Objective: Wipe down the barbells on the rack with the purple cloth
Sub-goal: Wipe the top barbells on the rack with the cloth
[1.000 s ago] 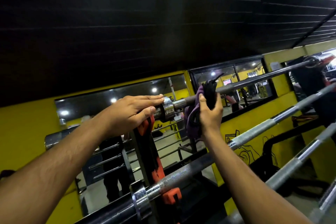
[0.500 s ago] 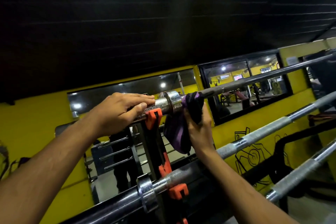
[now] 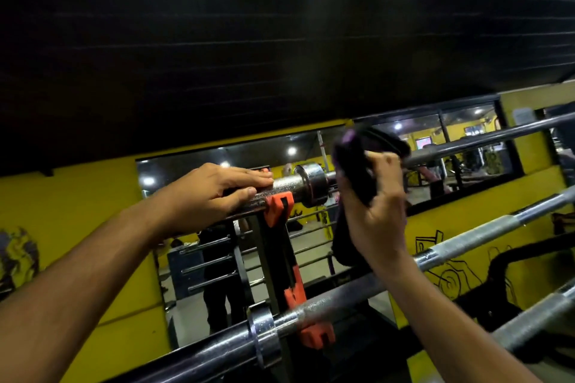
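Note:
The top barbell point(image 3: 466, 146) lies across the rack on an orange hook point(image 3: 278, 207). My left hand point(image 3: 214, 193) lies over its chrome sleeve, fingers straight along the top and thumb underneath. My right hand point(image 3: 373, 208) grips the dark purple cloth point(image 3: 357, 165), which is bunched around the shaft just right of the chrome collar point(image 3: 312, 185); part of the cloth hangs below the hand. Two more barbells sit lower: one point(image 3: 466, 239) in the middle and one point(image 3: 217, 351) near the bottom.
The black rack upright point(image 3: 264, 261) with orange hooks point(image 3: 315, 333) stands between my arms. A yellow wall point(image 3: 77, 227) with mirrors point(image 3: 193, 165) is behind. Another bar point(image 3: 529, 320) crosses the lower right corner.
My right hand with the cloth slid left toward the collar, then shifted slightly right and rotated so the cloth bunches above the bar. The left hand stayed on the sleeve.

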